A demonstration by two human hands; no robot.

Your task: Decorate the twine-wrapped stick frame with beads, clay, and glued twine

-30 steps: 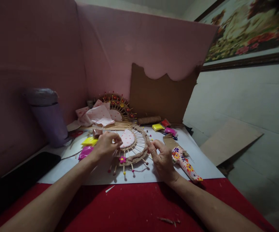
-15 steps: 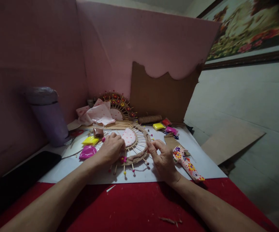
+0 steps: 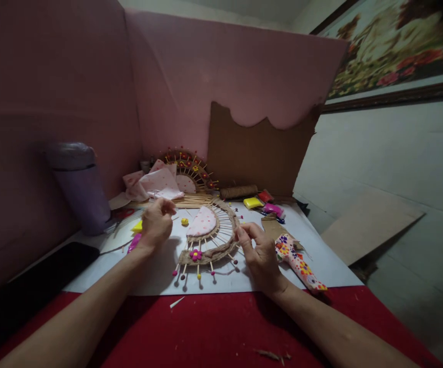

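A half-round fan of thin sticks (image 3: 227,225) lies on the white sheet, with a twine-wrapped rim and beaded stick ends. Its centre is a dotted pink fabric half-circle (image 3: 203,223). A magenta flower (image 3: 195,254) sits on the rim's near end. My right hand (image 3: 259,253) is closed, thumb and forefinger pinched at the rim's right edge. My left hand (image 3: 155,225) is above the sheet left of the fan, fingers curled; what they hold, if anything, is hidden. Close by are a small yellow ball (image 3: 184,221) and partly covered yellow (image 3: 137,226) and magenta packets (image 3: 133,242).
A finished-looking fan (image 3: 191,166) leans at the back beside crumpled dotted cloth (image 3: 156,181). A twine roll (image 3: 239,191) and a yellow packet (image 3: 252,203) lie behind. Flowered fabric (image 3: 298,260) is on the right; a purple tumbler (image 3: 79,189) and black phone-like slab (image 3: 66,263) are left.
My left hand has moved left and up, off the fan's left side, uncovering the flower and yellow ball. It now covers the brown packet and pink ball's former place. My right hand stays at the rim.
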